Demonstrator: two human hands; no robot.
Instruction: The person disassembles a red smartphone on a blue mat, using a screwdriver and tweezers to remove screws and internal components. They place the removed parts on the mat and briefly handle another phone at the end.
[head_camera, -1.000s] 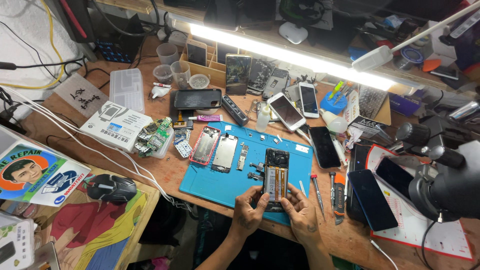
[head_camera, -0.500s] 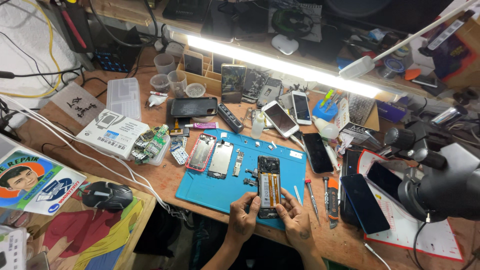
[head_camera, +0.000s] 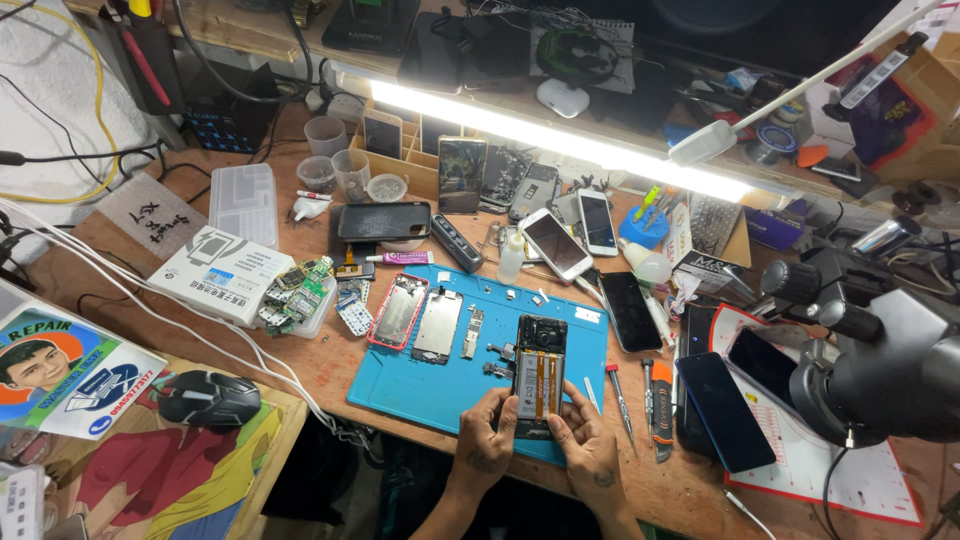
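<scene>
Gripping opened phone (head_camera: 539, 380) on blue mat (head_camera: 420, 380): left hand (head_camera: 488, 432), right hand (head_camera: 583, 443) both closed round it.

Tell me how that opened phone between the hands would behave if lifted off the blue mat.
The opened phone is a flat slab, so probably stiff and unlikely to roll. Its back is off with parts exposed, so likely fragile. Both the left hand and right hand grip its lower end, suggesting careful handling.
</scene>
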